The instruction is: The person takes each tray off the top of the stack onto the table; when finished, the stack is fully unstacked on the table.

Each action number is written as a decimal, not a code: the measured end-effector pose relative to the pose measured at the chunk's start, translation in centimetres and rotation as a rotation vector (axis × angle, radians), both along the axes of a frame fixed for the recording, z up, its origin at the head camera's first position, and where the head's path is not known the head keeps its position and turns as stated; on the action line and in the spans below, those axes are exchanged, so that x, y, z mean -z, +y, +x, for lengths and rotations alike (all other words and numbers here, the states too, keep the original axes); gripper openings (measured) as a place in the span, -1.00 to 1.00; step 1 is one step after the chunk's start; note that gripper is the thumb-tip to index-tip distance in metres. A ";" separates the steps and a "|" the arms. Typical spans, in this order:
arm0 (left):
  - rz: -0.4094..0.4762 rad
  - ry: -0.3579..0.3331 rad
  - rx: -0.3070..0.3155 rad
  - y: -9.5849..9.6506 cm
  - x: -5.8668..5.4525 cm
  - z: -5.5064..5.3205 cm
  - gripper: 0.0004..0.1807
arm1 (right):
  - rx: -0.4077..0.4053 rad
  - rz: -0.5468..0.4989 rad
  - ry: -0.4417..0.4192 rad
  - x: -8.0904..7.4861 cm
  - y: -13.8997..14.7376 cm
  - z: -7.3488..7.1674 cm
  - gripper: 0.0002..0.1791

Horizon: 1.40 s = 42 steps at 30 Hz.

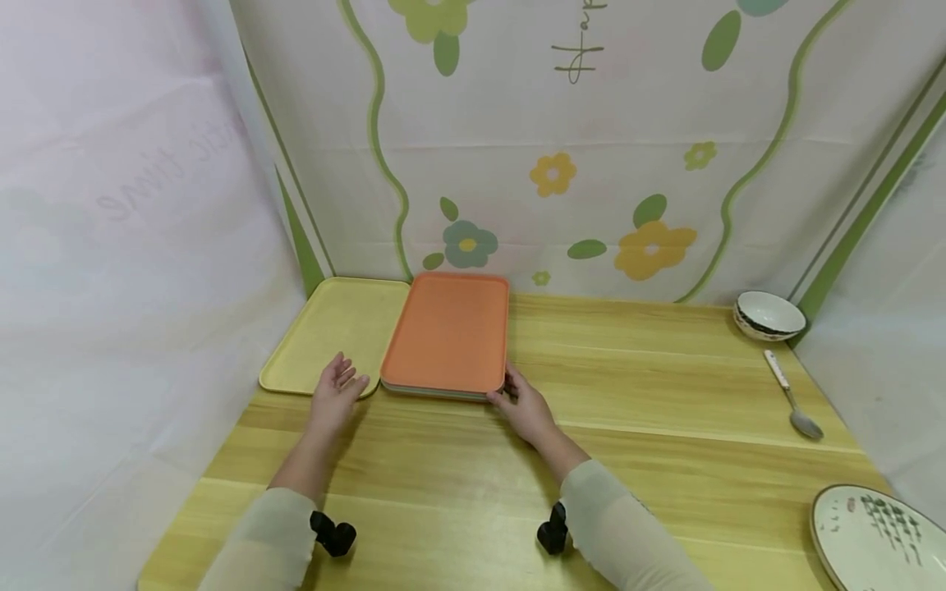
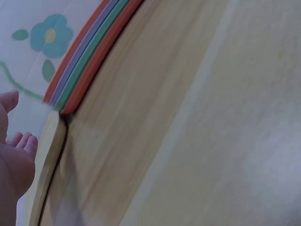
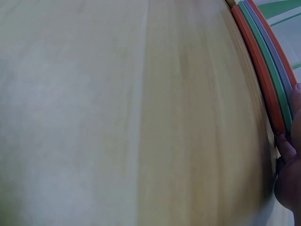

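Note:
A stack of several trays (image 1: 451, 336) lies at the back of the wooden table, an orange one on top. Its edges show orange, purple, green and red-orange layers (image 2: 89, 59) in the left wrist view. My right hand (image 1: 526, 410) grips the stack's near right corner; in the right wrist view one fingertip (image 3: 284, 143) sits at the bottom layer. Left of the stack lies a single yellow tray (image 1: 347, 320), their edges meeting. Over its near right part is my left hand (image 1: 338, 396), palm turned up, fingers relaxed, holding nothing.
At the right side stand a patterned bowl (image 1: 770, 316), a spoon (image 1: 791, 398) with a white handle, and a decorated plate (image 1: 850, 533) near the front. A flowered cloth (image 1: 473, 164) hangs right behind the trays, and white cloth (image 1: 133, 328) closes off the left.

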<state>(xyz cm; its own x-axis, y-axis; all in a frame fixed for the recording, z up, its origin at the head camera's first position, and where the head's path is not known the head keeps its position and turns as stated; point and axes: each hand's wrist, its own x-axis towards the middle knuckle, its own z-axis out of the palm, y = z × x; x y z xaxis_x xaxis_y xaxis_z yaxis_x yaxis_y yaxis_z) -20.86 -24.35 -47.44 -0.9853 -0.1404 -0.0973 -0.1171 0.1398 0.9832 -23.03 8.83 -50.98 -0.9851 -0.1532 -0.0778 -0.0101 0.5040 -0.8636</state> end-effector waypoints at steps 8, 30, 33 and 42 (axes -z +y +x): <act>0.037 0.047 0.075 2.4 1.9 -0.6 -0.09 | -0.003 0.009 0.013 -0.2 0.0 0.1 -0.11; 0.007 0.057 -0.040 4.2 4.0 -1.1 -0.28 | 0.018 -0.003 0.037 -0.8 -0.7 0.0 -0.25; 0.010 0.058 -0.039 4.1 4.1 -1.1 -0.27 | 0.017 0.000 0.057 -1.4 -1.1 0.0 -0.30; 0.013 0.078 -0.043 4.2 4.1 -1.0 -0.28 | 0.046 -0.041 -0.008 -1.6 -1.3 -0.1 -0.18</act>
<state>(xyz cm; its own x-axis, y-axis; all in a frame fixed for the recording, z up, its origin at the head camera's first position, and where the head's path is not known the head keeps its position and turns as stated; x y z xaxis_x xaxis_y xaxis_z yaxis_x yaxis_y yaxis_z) -21.90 -20.16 -51.55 -0.9830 -0.1824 -0.0223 -0.0454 0.1232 0.9913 -23.13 7.58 -49.40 -0.9906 -0.1107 -0.0806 0.0196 0.4676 -0.8837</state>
